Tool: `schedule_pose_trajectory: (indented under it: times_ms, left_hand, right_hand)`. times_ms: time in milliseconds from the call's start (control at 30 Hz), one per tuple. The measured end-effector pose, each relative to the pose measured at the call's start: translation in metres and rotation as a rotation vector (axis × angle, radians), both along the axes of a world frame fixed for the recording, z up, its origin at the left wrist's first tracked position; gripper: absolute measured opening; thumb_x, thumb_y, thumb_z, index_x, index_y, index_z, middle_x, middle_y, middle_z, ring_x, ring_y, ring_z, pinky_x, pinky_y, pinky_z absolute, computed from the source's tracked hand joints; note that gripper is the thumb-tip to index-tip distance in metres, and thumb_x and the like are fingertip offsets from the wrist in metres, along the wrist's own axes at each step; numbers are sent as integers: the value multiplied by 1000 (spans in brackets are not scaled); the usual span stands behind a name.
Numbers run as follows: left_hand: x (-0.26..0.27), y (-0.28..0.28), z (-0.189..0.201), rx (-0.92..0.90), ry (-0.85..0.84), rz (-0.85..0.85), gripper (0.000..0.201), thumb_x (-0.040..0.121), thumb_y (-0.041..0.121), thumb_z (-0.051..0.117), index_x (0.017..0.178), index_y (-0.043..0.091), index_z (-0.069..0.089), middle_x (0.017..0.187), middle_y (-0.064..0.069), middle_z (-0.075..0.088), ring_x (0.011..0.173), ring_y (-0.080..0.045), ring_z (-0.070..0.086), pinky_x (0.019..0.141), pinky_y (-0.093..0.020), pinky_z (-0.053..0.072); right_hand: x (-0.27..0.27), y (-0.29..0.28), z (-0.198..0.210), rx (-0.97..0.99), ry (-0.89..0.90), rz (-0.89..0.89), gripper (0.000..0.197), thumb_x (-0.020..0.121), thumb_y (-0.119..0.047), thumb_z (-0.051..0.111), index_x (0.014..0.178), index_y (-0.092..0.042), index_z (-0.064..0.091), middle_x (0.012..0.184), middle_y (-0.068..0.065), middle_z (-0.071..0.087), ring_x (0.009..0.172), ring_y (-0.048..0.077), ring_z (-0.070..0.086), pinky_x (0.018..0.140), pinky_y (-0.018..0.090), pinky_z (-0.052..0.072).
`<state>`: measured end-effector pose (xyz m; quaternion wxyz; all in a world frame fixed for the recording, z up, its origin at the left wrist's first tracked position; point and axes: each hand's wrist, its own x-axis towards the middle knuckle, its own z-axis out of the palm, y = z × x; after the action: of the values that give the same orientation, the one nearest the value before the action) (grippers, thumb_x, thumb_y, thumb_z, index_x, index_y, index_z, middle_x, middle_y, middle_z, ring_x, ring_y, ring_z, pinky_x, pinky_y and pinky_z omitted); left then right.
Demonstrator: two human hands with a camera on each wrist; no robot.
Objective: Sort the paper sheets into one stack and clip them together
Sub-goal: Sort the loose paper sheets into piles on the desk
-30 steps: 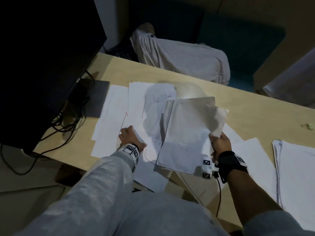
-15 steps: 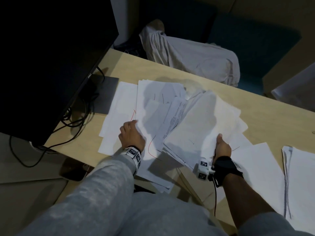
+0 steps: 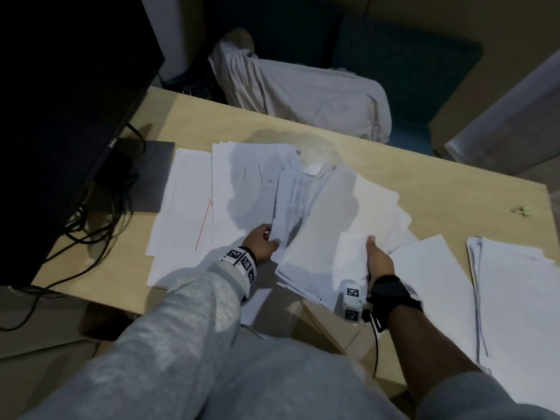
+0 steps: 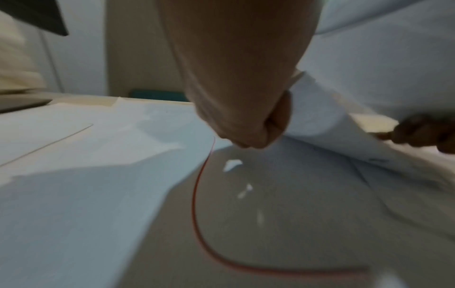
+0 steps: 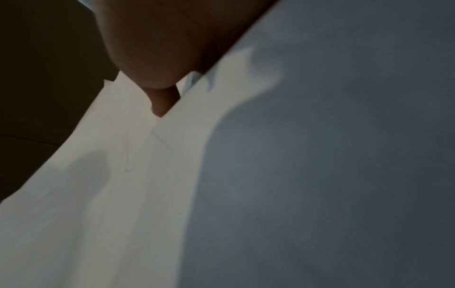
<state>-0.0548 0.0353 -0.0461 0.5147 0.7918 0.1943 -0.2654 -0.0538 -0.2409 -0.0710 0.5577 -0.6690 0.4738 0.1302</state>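
A thick bundle of white paper sheets [image 3: 339, 225] lies fanned and tilted over the middle of the wooden desk [image 3: 454, 189]. My right hand [image 3: 377, 259] holds its near right edge, thumb on top; the thumb [image 5: 162, 101] shows against the paper in the right wrist view. My left hand [image 3: 262, 245] pinches the near edge of a printed sheet [image 3: 292, 204] at the bundle's left side. My left hand's curled fingers [image 4: 258, 124] close on paper. More loose sheets [image 3: 188, 207], one with a red pen line, lie flat to the left. No clip shows.
A black monitor [image 3: 66, 101] with cables stands at the left. Another paper pile [image 3: 515, 301] lies at the desk's right. A small greenish scrap [image 3: 522, 210] sits far right. Grey cloth [image 3: 303, 95] lies behind the desk.
The right hand lowered the raised bundle towards the desk and it fanned out. The left hand left the flat sheets, moved right and took the bundle's left sheet.
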Motion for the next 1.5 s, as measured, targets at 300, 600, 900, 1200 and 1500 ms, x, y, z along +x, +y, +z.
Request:
schedule_pose_trajectory:
  times_ms: [300, 600, 900, 1200, 1500]
  left_hand:
    - [10, -1, 43, -463, -13, 159, 43, 97, 8, 50, 133, 31, 51, 118, 6, 64, 97, -11, 63, 74, -23, 56]
    - [7, 27, 56, -522, 107, 338, 17, 92, 16, 59, 82, 13, 73, 74, 0, 74, 65, -16, 68, 64, -25, 57]
    - [-11, 62, 11, 351, 16, 196, 58, 80, 23, 72, 133, 14, 49, 135, -13, 49, 122, -29, 47, 101, -34, 43]
    - [-27, 66, -5, 577, 105, 109, 104, 58, 30, 90, 140, 18, 27, 140, -10, 27, 129, -32, 30, 93, -51, 43]
    - [-23, 88, -11, 377, 43, 276, 64, 84, 20, 71, 138, 11, 39, 140, -14, 48, 128, -33, 46, 108, -41, 38]
  right_hand:
    - [22, 16, 12, 14, -90, 85, 40, 90, -51, 54, 84, -12, 52, 61, 3, 46, 42, 21, 44, 42, 24, 33]
    - [41, 51, 27, 402, -311, 233, 33, 88, -24, 66, 119, -13, 61, 107, 4, 71, 94, 22, 69, 77, 36, 57]
    - [38, 67, 22, 51, -321, 209, 32, 85, -6, 64, 116, -12, 61, 94, 7, 62, 77, 22, 55, 64, 27, 45]
    - [24, 53, 11, 47, -250, 158, 32, 86, -22, 69, 115, -15, 59, 90, 7, 66, 66, 28, 59, 46, 26, 45]
    - [18, 61, 7, 13, -156, 186, 37, 86, -32, 67, 117, -13, 58, 90, 6, 58, 68, 25, 50, 49, 28, 41]
